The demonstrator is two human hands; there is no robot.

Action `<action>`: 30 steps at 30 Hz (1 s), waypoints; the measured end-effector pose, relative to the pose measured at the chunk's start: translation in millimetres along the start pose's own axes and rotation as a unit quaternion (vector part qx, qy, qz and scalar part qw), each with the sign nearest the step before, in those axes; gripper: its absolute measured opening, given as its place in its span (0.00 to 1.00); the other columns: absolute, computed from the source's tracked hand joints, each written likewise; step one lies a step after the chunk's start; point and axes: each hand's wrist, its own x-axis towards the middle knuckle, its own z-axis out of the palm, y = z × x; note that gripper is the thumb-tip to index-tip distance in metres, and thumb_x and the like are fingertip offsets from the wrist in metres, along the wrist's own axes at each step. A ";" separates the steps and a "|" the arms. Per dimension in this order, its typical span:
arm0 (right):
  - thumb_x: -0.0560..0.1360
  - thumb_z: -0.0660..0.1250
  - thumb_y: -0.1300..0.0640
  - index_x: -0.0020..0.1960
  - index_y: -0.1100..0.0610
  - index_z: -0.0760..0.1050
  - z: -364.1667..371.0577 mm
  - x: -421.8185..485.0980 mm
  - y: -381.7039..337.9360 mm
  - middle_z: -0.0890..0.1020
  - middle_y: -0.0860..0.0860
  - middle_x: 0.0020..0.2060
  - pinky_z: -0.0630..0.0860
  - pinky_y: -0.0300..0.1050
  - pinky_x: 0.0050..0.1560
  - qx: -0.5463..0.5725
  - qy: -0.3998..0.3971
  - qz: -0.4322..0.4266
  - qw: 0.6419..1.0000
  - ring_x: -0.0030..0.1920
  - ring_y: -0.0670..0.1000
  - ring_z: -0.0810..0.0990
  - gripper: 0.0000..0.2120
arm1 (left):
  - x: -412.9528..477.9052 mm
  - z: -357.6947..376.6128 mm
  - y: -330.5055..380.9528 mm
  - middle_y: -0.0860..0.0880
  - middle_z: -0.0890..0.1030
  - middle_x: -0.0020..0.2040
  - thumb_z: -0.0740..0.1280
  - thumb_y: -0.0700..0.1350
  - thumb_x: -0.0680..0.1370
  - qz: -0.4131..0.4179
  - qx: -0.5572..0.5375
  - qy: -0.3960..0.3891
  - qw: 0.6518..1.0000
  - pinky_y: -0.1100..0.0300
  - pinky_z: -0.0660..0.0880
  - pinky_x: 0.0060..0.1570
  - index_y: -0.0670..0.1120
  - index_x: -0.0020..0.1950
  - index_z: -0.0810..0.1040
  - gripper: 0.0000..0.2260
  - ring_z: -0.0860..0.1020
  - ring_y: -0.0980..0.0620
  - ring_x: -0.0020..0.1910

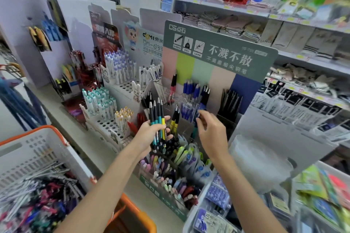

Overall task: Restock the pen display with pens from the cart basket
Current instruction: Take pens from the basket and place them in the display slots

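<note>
Left hand (149, 134) grips a pen bunch (157, 115); right hand (212, 134) pinches a dark pen (195, 129). Yellow pens (174, 123) stand between them in the pen display (217, 51); cart basket (37, 149) near left.

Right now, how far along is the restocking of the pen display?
Done: the display already holds blue pens, black pens and yellow pens. In hand: the left hand grips a bunch of pens, and the right hand pinches one pen over the slots. Left: the cart basket holds a heap of loose pens, so much remains.
</note>
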 end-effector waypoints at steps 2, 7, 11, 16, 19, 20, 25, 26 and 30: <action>0.79 0.68 0.62 0.63 0.61 0.78 4.5 -2.9 1.9 0.84 0.56 0.52 0.80 0.44 0.50 -0.014 -0.020 0.014 1.000 0.48 0.54 0.84 0.13 | 2.0 4.3 -2.6 0.41 0.77 0.43 0.61 0.32 0.81 -0.008 -0.006 0.001 1.000 0.55 0.83 0.42 0.40 0.64 0.78 0.14 0.79 0.48 0.44; 0.80 0.67 0.62 0.64 0.60 0.78 9.7 -2.6 0.2 0.85 0.57 0.50 0.82 0.53 0.45 -0.039 -0.042 0.029 0.998 0.46 0.57 0.84 0.13 | 1.6 8.3 -6.3 0.39 0.80 0.47 0.64 0.33 0.80 -0.019 -0.013 0.012 1.000 0.56 0.82 0.41 0.39 0.64 0.77 0.13 0.81 0.45 0.48; 0.80 0.66 0.60 0.60 0.58 0.75 9.6 -1.5 -2.3 0.83 0.54 0.40 0.80 0.54 0.34 -0.069 -0.058 0.027 0.996 0.35 0.55 0.81 0.09 | -1.0 5.7 -7.2 0.34 0.80 0.55 0.65 0.34 0.80 -0.021 -0.009 0.027 0.999 0.58 0.81 0.38 0.37 0.64 0.76 0.13 0.82 0.43 0.50; 0.80 0.67 0.59 0.63 0.57 0.76 5.0 0.0 -6.4 0.84 0.52 0.41 0.79 0.51 0.33 -0.072 -0.034 0.021 0.997 0.34 0.53 0.82 0.12 | 0.5 -1.7 -10.0 0.39 0.83 0.54 0.66 0.34 0.80 -0.012 -0.002 0.038 0.999 0.51 0.83 0.47 0.37 0.65 0.75 0.14 0.85 0.46 0.50; 0.78 0.67 0.63 0.66 0.58 0.76 -9.0 5.9 -14.1 0.84 0.52 0.41 0.79 0.49 0.33 -0.023 -0.018 0.031 0.999 0.32 0.50 0.80 0.16 | -1.1 -3.6 -8.3 0.39 0.83 0.55 0.65 0.34 0.80 -0.003 -0.002 0.037 0.999 0.52 0.83 0.46 0.38 0.65 0.75 0.13 0.85 0.46 0.51; 0.78 0.67 0.64 0.66 0.58 0.76 -12.9 8.9 -16.2 0.84 0.51 0.41 0.79 0.48 0.33 -0.004 -0.019 0.035 0.999 0.32 0.49 0.79 0.17 | -1.7 -3.5 -7.7 0.40 0.84 0.55 0.65 0.34 0.80 -0.001 0.002 0.032 0.999 0.52 0.83 0.47 0.38 0.64 0.76 0.13 0.85 0.46 0.51; 0.80 0.66 0.61 0.65 0.55 0.77 -17.2 21.5 -26.0 0.82 0.47 0.43 0.76 0.39 0.37 0.108 -0.059 0.091 0.988 0.35 0.44 0.78 0.14 | -6.1 7.3 -4.8 0.41 0.85 0.54 0.65 0.35 0.81 0.003 0.017 -0.001 1.000 0.53 0.83 0.47 0.39 0.63 0.77 0.11 0.84 0.45 0.52; 0.80 0.66 0.60 0.65 0.55 0.76 -16.3 22.9 -27.9 0.81 0.46 0.43 0.77 0.39 0.40 0.124 -0.073 0.103 0.984 0.38 0.43 0.79 0.14 | -7.2 10.4 -4.1 0.40 0.84 0.55 0.65 0.35 0.81 0.003 0.020 -0.008 1.000 0.55 0.83 0.46 0.39 0.63 0.77 0.11 0.85 0.46 0.52; 0.80 0.68 0.58 0.67 0.53 0.74 -12.3 22.3 -35.1 0.81 0.42 0.42 0.76 0.31 0.44 0.179 -0.105 0.115 0.971 0.44 0.40 0.79 0.17 | -11.9 19.8 -2.7 0.42 0.85 0.51 0.67 0.37 0.80 -0.002 0.060 -0.032 0.998 0.61 0.80 0.41 0.44 0.60 0.80 0.10 0.85 0.51 0.47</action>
